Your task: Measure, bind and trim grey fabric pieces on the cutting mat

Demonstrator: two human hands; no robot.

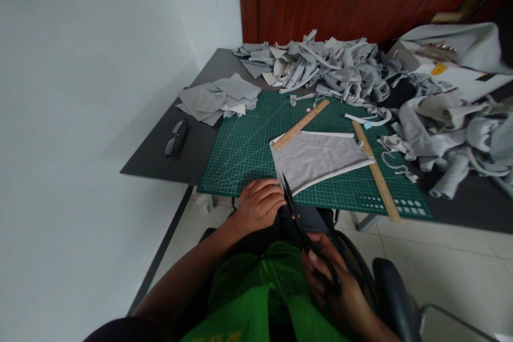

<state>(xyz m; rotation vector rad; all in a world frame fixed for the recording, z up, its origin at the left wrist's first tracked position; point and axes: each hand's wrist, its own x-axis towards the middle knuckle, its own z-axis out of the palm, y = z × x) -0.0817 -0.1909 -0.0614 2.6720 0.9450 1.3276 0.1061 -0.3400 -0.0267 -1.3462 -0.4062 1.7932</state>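
A light grey fabric piece point(320, 157) with rolled pale edges lies on the green cutting mat point(240, 144). My left hand point(260, 204) is at its near left corner, fingers closed together on the fabric's edge; the fingertips are partly hidden. Black-handled scissors point(292, 207) are in my right hand point(331, 272), its fingers wrapped round the handles. Their blades point away from me and lie against the fabric's near left corner, close to my left fingertips. One wooden ruler point(302, 124) overlaps the fabric's far left corner, and another wooden ruler point(379, 179) lies along its right end.
Flat grey fabric pieces point(220, 97) and eyeglasses point(177, 138) rest on the dark table point(156, 163) at left. A heap of grey scraps point(320, 67) fills the back, with more crumpled fabric point(457, 133) and a white box point(473, 83) at right. A wall point(100, 64) borders the left.
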